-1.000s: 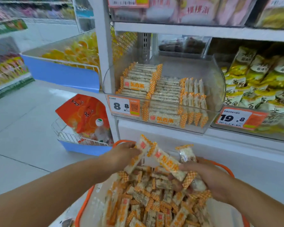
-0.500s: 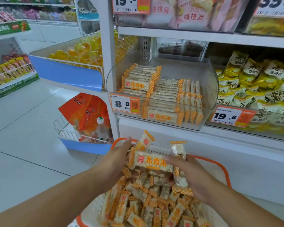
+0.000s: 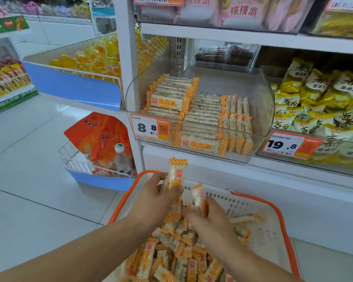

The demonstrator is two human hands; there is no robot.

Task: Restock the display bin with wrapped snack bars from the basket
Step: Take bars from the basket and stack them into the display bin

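Bars gathered upright, bin waiting above and beyond

Left hand [image 3: 161, 195] pinches an upright snack bar [image 3: 176, 173]; right hand [image 3: 210, 215] clasps another over the basket [image 3: 281, 218]. The display bin [image 3: 261, 110] lies farther, up-right, its rows lying crosswise.

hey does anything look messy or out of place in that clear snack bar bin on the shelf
Nothing is spilled or damaged. In the display bin, the stacked bars lie flat and neat, with one row standing on edge at the right. That row looks deliberate.
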